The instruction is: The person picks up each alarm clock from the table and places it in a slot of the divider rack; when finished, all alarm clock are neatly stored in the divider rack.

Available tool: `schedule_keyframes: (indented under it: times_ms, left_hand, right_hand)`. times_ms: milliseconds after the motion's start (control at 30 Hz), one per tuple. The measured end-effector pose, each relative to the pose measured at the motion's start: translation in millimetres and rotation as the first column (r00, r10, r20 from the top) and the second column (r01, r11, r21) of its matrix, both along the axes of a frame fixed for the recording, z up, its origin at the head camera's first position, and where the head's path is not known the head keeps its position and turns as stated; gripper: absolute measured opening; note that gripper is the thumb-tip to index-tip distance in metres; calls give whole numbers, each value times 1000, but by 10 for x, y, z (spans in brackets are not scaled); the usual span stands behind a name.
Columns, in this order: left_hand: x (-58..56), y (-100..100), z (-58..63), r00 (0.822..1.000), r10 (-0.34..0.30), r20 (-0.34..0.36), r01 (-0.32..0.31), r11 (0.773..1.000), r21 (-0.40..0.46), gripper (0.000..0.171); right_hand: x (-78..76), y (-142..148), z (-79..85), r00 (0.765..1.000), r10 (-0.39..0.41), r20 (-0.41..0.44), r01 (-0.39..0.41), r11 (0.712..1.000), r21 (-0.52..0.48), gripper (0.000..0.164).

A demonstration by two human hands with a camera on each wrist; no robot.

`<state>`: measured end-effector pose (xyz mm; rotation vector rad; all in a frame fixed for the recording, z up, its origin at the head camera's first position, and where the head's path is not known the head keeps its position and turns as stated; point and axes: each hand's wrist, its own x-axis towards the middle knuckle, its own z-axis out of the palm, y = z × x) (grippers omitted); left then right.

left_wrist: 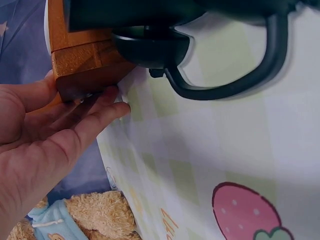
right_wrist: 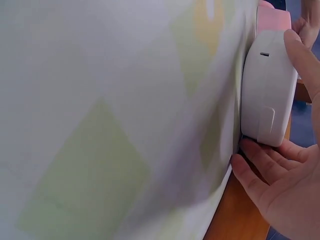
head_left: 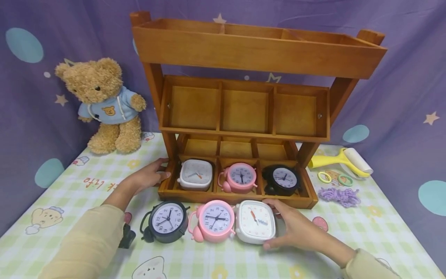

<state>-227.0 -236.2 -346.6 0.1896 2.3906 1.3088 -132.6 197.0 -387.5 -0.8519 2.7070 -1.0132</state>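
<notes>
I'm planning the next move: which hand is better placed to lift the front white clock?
Probably the right hand: its thumb and fingers hold the front white clock. The left hand is farther off, touching the left end of the shelf.

The pale-yellow-sleeved left arm (head_left: pixel 85 236) slants forward to a bare left grip (head_left: pixel 148 177) with fingers extended; the similarly sleeved right arm (head_left: pixel 366 264) angles inward, its bare right grip (head_left: pixel 296 226) curving thumb and fingers into a C.
</notes>
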Motion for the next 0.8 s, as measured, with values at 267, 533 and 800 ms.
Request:
schedule_keyframes:
  times_ms: [267, 533, 800]
  left_hand:
    - [4, -5, -6, 1000, 11, 0, -11, 1000, -4, 64]
    - [10, 8, 5, 1000, 16, 12, -16, 1000, -2, 64]
    - [2, -2, 3, 1000, 11, 13, -11, 1000, -9, 64]
  right_hand:
    - [-33, 10, 29, 1000, 22, 15, -22, 1000, 5, 97]
    - [-74, 78, 44, 993, 55, 104, -54, 998, -13, 99]
    - [-58, 74, 34, 994, 75, 82, -77, 997, 19, 106]
